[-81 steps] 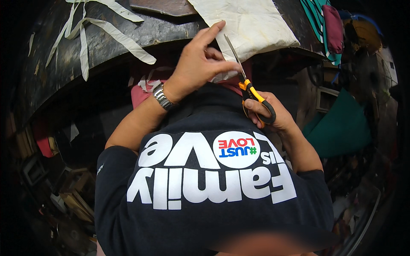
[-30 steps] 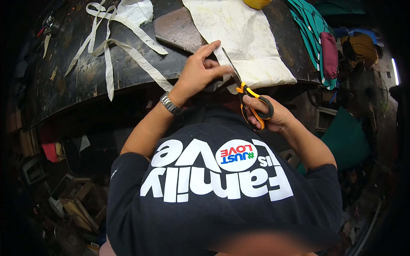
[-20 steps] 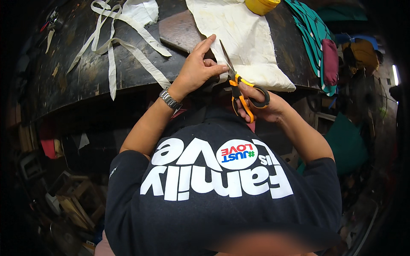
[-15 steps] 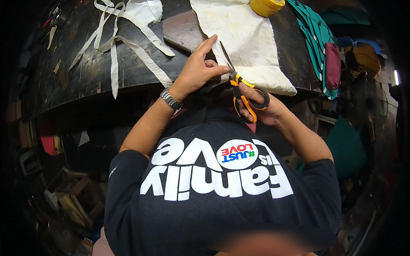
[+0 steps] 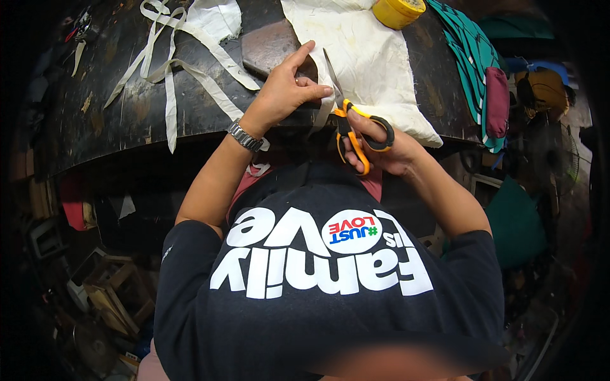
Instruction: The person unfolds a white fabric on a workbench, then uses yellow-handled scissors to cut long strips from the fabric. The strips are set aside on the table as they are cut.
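Cream cloth [image 5: 359, 60] lies on the dark table, its near edge over the table's front. My right hand [image 5: 394, 149] grips scissors [image 5: 367, 124] with orange, yellow and black handles, thumb and fingers in the loops. Their blades point away from me, along the cloth's left side, where a narrow strip [image 5: 323, 105] hangs down. At that left edge is my left hand [image 5: 289, 89], its index finger stretched forward and its thumb against the strip; it seems to pinch the fabric there. The lower fingers are partly hidden.
Long cream strips [image 5: 171, 70] lie loosely at the left beside a white cloth piece [image 5: 219, 19]. A brown angular block [image 5: 270, 47] sits left of the cloth, a yellow round container [image 5: 398, 11] on its far end. Green fabric [image 5: 464, 63] and a maroon bundle [image 5: 497, 101] hang at right.
My left hand has shifted slightly away and left. The scissors have moved a little left, and more of the narrow strip now hangs between thumb and blades.
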`<state>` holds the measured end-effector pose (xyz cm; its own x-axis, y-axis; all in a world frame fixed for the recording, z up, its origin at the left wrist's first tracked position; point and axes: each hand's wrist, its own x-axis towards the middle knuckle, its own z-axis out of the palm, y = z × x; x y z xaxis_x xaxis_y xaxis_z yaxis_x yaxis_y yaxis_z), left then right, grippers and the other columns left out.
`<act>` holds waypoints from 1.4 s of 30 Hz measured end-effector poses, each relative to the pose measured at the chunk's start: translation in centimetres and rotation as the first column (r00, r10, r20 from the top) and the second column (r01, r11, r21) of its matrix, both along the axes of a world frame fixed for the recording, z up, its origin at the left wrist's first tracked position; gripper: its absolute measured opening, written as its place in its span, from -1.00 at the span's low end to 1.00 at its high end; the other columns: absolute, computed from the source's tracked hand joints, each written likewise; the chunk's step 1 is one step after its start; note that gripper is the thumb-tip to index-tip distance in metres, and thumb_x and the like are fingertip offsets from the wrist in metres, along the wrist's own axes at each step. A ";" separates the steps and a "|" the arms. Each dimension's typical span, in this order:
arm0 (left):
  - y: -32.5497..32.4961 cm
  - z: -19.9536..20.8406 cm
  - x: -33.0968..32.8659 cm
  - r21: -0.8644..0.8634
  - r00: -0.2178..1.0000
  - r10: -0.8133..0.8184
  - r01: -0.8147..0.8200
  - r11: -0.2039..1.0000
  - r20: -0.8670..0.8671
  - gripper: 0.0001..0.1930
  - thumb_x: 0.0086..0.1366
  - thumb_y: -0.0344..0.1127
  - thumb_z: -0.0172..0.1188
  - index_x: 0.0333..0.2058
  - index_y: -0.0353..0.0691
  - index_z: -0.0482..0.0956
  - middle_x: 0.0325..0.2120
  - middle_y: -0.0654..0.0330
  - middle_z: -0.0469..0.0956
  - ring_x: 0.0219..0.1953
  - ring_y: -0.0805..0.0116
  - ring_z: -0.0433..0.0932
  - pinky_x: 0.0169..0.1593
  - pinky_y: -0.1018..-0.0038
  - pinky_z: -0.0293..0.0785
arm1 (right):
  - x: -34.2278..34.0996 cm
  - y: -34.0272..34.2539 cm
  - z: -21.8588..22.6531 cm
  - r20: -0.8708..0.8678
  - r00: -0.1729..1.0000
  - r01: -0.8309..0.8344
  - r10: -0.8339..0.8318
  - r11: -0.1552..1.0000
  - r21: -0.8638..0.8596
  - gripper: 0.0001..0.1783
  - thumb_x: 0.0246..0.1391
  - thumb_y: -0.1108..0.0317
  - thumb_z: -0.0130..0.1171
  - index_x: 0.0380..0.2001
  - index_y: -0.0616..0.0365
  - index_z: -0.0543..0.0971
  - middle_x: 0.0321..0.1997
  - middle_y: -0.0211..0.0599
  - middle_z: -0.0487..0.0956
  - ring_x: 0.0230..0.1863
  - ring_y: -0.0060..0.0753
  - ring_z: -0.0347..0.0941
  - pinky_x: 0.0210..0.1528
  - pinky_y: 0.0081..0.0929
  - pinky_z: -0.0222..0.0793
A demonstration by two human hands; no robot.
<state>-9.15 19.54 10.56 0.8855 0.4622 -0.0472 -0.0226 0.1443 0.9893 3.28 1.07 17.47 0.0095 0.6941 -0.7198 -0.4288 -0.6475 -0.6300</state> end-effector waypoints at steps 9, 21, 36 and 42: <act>0.5 0.3 -0.1 0.063 1.000 0.007 -0.008 0.998 0.023 -0.07 0.04 -0.46 0.40 0.30 -0.45 0.01 0.11 -0.01 0.31 -0.36 0.53 0.58 -0.32 0.63 0.53 | -0.3 0.4 -0.8 0.046 0.999 -0.026 0.023 0.999 0.048 -0.38 -0.03 -0.31 0.22 -0.37 0.09 0.44 -0.59 -0.35 0.47 -0.72 -0.61 0.35 -0.65 -0.67 0.24; 0.4 1.6 -0.7 0.086 1.000 -0.024 0.024 0.996 -0.002 -0.05 0.05 -0.43 0.40 0.32 -0.42 -0.02 0.19 -0.08 0.24 -0.35 0.49 0.60 -0.28 0.62 0.52 | -0.5 0.6 -1.6 -0.018 0.996 -0.087 0.088 0.996 0.032 -0.29 0.04 -0.46 -0.04 -0.38 0.06 0.47 -0.51 -0.33 0.48 -0.53 -0.52 0.42 -0.39 -0.60 0.29; -0.1 1.1 -0.7 0.103 1.000 -0.025 0.026 0.994 -0.012 -0.05 0.05 -0.43 0.40 0.32 -0.39 -0.03 0.30 -0.09 0.07 -0.32 0.50 0.60 -0.25 0.62 0.54 | -1.9 -0.2 -1.1 0.054 0.998 0.015 -0.018 0.999 0.043 -0.33 -0.01 -0.38 0.14 -0.46 0.10 0.43 -0.60 -0.37 0.42 -0.63 -0.59 0.36 -0.54 -0.71 0.28; -0.4 1.4 -0.9 0.060 0.999 -0.030 0.029 0.998 0.014 -0.05 0.06 -0.44 0.39 0.32 -0.40 -0.05 0.23 -0.11 0.19 -0.32 0.49 0.60 -0.26 0.61 0.55 | -2.2 -0.5 -2.1 0.001 1.000 0.023 -0.023 0.996 0.087 -0.25 -0.04 -0.47 0.07 -0.42 0.12 0.46 -0.54 -0.36 0.46 -0.52 -0.54 0.42 -0.41 -0.63 0.33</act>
